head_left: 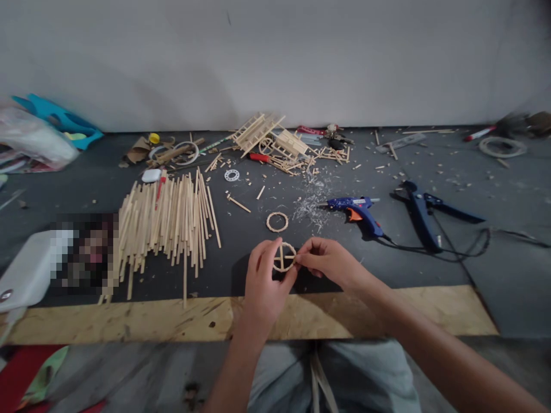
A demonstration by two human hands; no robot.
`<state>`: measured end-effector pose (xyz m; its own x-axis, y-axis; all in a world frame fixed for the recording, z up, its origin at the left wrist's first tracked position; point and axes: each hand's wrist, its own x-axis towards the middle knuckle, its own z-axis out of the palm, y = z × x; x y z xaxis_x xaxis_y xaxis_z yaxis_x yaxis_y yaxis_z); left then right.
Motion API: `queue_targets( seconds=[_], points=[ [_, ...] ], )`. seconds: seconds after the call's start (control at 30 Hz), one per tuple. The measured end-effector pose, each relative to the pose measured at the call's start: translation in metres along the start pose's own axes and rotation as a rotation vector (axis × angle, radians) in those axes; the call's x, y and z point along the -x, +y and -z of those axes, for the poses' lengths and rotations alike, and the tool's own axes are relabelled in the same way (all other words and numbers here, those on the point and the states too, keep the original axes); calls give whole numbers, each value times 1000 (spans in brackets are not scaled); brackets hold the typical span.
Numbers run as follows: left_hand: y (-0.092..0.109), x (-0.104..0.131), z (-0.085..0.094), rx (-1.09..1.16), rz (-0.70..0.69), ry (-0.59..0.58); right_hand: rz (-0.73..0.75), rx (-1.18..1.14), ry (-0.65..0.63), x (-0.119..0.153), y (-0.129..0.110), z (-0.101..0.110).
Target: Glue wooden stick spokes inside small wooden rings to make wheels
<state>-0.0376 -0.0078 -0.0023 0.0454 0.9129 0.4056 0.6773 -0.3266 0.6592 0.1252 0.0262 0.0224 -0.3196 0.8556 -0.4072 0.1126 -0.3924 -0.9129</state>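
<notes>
A: Where to look for the wheel (282, 258)?

B: Straight ahead of the body and low, between 2 hands, just beyond the wooden edge (172, 321). Held at the left rim by the left hand (267, 268), with thumb and fingers closed on it. Pinched at the right rim by the right hand (325, 258), thumb and finger together.

A: Pinched on the rim alone, or on a spoke end too?

B: Too small to tell.

A: And which way from the right grip?

B: Leftward, touching. Rightward from the left grip, also touching. No nearer to 1 hand than to the other.

A: Any long axis?

B: None in the round rim. Only in the spokes: 1 running away from the body, 1 running crosswise, straight at the right fingertips.

A: Looking like what?

B: Pale, thin, woody, a little knobbly round the rim, as if pieced from short bits. Partly covered by left fingers.

A: And nearby?

B: Just beyond the hands, a similar ring (278, 214), flat and spokeless. Off to the right, a blue glue gun (359, 207), then a cutter (419, 215). Off to the left, a broad spread of loose sticks (172, 218).
</notes>
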Motion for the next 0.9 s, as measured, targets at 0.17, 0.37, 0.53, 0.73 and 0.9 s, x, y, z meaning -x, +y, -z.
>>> queue_targets(
  seconds=[0.17, 0.37, 0.53, 0.73, 0.9],
  points=[
    [1, 0, 0, 11, -5, 4, -7, -6, -21, 0, -3, 0],
    [1, 1, 1, 11, 7, -1, 0, -14, -46, -1, -7, 2],
    [1, 0, 2, 13, -14, 14, -19, -5, -59, -1, -10, 3],
    [3, 0, 2, 13, 1, 26, -38, 0, -72, 0, -13, 4],
    [3, 1, 2, 21, 11, 32, -48, 37, -73, -1, -11, 5]
  ],
)
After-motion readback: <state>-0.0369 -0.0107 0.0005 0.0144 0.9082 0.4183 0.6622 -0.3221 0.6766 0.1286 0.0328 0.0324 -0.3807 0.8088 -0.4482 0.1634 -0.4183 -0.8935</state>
